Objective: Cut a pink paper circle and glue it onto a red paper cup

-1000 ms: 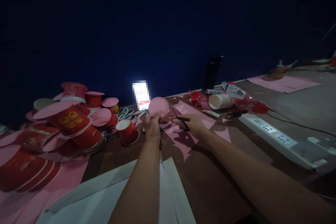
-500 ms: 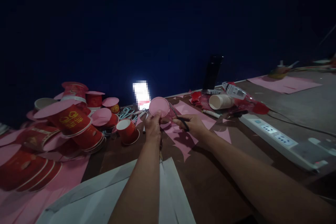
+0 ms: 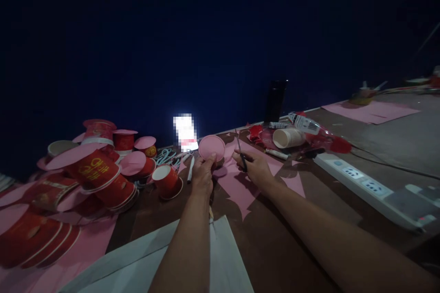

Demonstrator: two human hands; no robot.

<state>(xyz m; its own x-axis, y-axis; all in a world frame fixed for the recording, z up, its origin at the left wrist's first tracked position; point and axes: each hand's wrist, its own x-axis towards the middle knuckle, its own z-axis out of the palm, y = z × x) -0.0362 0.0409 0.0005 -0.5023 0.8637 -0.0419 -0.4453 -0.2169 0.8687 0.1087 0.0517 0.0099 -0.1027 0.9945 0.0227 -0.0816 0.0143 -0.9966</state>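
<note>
While the left hand (image 3: 202,176) pinches the pink paper disc (image 3: 211,148) by its lower rim, thumb in front and fingers behind, the disc stands lifted off the brown table (image 3: 275,238) with its face toward the camera. Held so, I judge, most of its edge is free all round.

Just right of the disc, the right hand (image 3: 256,169) has its fingers clenched through the handles of small scissors (image 3: 240,151). The blades point up, near the disc's right edge but apart from it; in this dim light I cannot tell whether they are parted.

Below the disc, pink paper offcuts (image 3: 237,187) lie flat. Left of it come a marker pen (image 3: 190,169), a tipped red paper cup (image 3: 167,181) and a crowded heap of red cups (image 3: 92,169). Well right of the disc, a power strip (image 3: 364,183) runs along the table. Bare tabletop below and right of the disc gives the most open room.
</note>
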